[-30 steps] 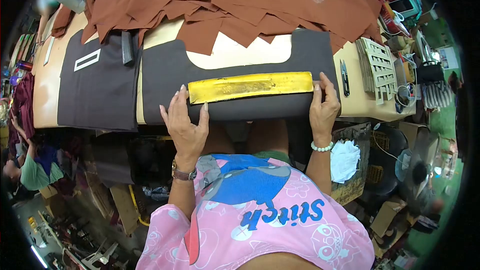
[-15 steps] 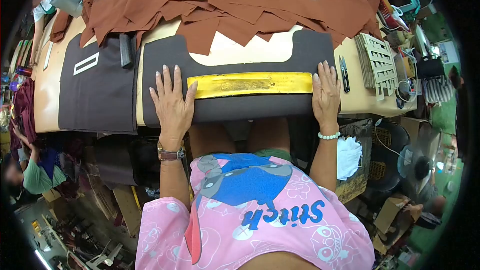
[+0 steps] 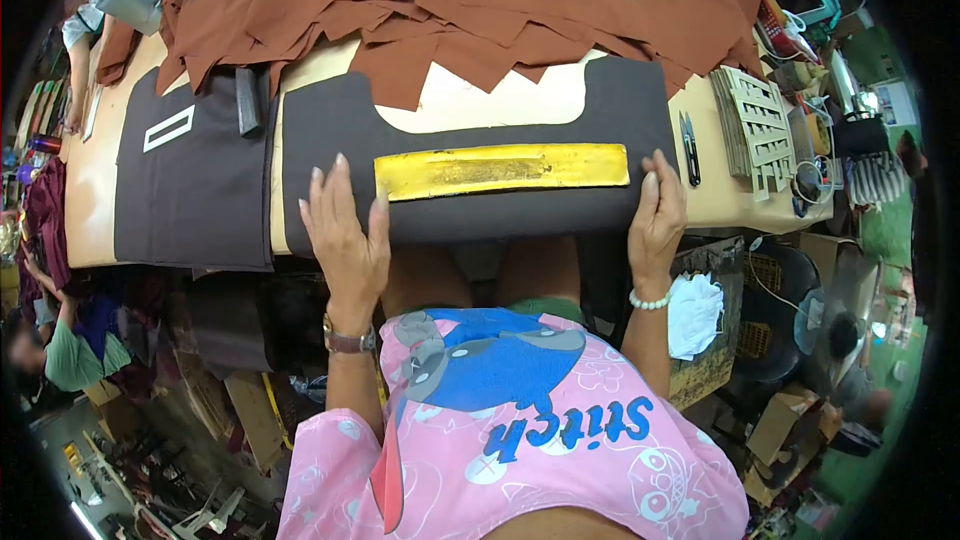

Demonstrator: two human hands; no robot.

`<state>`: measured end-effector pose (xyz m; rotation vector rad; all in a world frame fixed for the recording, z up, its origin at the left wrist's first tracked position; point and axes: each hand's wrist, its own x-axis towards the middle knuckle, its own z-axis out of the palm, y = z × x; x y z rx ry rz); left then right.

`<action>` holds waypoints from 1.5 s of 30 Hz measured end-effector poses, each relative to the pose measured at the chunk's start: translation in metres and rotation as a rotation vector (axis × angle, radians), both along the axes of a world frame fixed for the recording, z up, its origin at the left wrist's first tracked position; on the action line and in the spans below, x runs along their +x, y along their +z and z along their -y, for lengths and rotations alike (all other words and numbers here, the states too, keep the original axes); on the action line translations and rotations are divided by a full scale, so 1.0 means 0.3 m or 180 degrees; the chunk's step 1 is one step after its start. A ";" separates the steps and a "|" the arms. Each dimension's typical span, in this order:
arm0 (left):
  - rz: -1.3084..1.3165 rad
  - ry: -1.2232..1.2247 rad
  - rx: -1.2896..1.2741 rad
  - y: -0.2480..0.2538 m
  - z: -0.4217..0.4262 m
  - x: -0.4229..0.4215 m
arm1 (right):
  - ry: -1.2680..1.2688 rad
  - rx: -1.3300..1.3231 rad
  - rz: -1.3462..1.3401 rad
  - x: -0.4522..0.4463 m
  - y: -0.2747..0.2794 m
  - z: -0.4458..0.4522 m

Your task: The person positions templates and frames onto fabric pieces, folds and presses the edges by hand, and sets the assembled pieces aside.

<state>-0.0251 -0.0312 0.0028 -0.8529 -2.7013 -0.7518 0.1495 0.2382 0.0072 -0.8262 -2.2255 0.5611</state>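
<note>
In front of me a dark fabric panel (image 3: pixel 480 223) with a wide notch at its far edge lies flat on the table. On it rests a long yellow bar-shaped piece (image 3: pixel 500 172) with dark smears along its middle. My left hand (image 3: pixel 347 240) is at the panel's near left part, fingers stretched out and holding nothing. At the near right corner is my right hand (image 3: pixel 657 220), turned a little on edge, fingers extended and holding nothing. Whether either palm touches the cloth I cannot tell.
Brown fabric pieces (image 3: pixel 560 0) cover the far side. Left lies a dark fabric stack (image 3: pixel 200 200) with a white rectangular frame (image 3: pixel 169 128) and a dark block (image 3: pixel 249 102). Right are black-handled snips (image 3: pixel 690 148) and slotted card templates (image 3: pixel 757 120). Other people work at left.
Both hands have drawn back toward me from lying flat beside the yellow piece. My right hand has turned more on edge. The panel and the yellow piece are almost where they were.
</note>
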 end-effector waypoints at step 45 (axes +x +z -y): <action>-0.0163 -0.0030 0.0438 -0.074 -0.010 0.041 | 0.0228 -0.0853 0.0421 -0.030 -0.024 0.041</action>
